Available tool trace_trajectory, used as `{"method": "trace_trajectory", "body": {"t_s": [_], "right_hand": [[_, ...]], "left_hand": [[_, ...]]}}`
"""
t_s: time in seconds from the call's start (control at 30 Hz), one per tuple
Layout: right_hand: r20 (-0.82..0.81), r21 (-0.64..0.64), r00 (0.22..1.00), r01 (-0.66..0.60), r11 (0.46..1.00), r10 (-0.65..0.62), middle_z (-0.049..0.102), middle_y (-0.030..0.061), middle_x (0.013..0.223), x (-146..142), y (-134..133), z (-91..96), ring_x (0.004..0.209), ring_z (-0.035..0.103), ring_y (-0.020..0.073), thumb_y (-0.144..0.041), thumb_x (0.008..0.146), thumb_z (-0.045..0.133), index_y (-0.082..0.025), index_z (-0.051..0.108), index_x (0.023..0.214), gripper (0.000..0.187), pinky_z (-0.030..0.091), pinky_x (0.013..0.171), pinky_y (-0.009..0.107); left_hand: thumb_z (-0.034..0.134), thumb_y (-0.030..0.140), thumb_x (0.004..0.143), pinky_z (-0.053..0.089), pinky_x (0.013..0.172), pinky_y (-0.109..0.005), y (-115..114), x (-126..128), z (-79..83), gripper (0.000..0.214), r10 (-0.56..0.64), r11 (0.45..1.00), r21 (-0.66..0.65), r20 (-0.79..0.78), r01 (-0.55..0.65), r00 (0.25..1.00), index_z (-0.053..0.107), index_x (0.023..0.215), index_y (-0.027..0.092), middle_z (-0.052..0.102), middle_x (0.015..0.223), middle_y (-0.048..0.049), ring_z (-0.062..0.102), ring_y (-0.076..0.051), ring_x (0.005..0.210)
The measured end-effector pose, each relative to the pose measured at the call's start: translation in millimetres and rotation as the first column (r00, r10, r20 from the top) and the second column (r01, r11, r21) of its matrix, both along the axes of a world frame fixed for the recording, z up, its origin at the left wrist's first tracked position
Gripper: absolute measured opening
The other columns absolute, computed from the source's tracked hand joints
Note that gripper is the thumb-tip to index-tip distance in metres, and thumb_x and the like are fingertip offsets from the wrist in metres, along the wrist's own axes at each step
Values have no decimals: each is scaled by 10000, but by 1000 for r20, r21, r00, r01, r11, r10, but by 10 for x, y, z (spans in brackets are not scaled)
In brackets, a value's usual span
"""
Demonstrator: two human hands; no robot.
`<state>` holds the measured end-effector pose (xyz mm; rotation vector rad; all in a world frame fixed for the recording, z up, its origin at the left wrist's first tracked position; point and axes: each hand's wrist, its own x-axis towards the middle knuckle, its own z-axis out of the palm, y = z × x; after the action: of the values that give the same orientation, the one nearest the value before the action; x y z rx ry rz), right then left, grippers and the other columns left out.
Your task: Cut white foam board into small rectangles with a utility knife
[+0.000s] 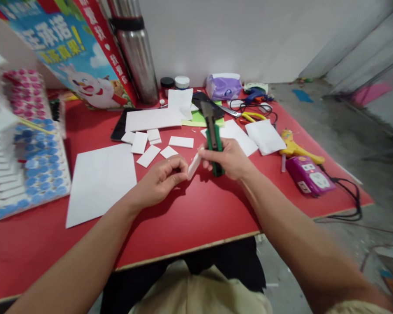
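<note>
My left hand (162, 179) pinches one end of a small white foam strip (194, 165) above the red table (190, 218). My right hand (227, 158) is closed round a green-handled utility knife (212, 131), whose dark blade end points away from me, and its fingertips touch the other end of the strip. Several small white cut rectangles (148, 155) lie just beyond my hands. A large white sheet (100, 181) lies to the left of my left hand.
A model of white and blue pieces (22, 165) stands at the left edge. At the back are a colourful box (75, 48), a steel flask (136, 52), two jars, a tissue pack (223, 86) and scissors. A yellow glue gun (296, 149) and purple power strip (309, 176) lie right.
</note>
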<state>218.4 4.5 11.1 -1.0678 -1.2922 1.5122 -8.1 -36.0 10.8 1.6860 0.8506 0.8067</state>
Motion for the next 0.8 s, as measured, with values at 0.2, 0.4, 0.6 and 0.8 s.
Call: {"method": "trace_trajectory", "body": {"t_s": [0.2, 0.4, 0.6, 0.8], "right_hand": [[-118, -23, 993, 7, 1000, -10, 584, -40, 556, 312, 153, 32, 494, 492, 81, -328, 702, 900, -165, 702, 818, 282, 404, 448, 201], [-191, -35, 939, -298, 954, 286, 599, -11, 716, 263, 67, 14, 557, 430, 80, -310, 750, 849, -160, 740, 911, 245, 344, 479, 222], [-328, -58, 885, -369, 928, 331, 658, 40, 801, 260, 88, -14, 555, 425, 84, -246, 684, 786, -143, 701, 825, 195, 302, 451, 219], [-377, -135, 908, -249, 959, 183, 658, 42, 786, 247, 128, 24, 551, 371, 81, -246, 642, 798, -151, 682, 810, 225, 283, 405, 196]], "left_hand": [[643, 350, 960, 562, 735, -324, 33, -17, -66, 188, 166, 986, -6, 128, -166, 978, 590, 841, 214, 627, 876, -43, 597, -173, 795], [734, 299, 896, 583, 685, -286, 23, 4, -100, 139, 293, 956, -26, 146, -292, 945, 640, 893, 196, 653, 838, -21, 642, -150, 746], [676, 298, 932, 573, 647, -270, -16, 103, -69, 103, 360, 930, 35, 101, -365, 927, 659, 985, 211, 649, 820, -6, 649, -145, 724], [607, 238, 939, 600, 871, -386, 99, 177, 49, 272, 289, 948, 139, 3, -287, 957, 672, 1200, 206, 775, 1086, -83, 735, -245, 1033]]}}
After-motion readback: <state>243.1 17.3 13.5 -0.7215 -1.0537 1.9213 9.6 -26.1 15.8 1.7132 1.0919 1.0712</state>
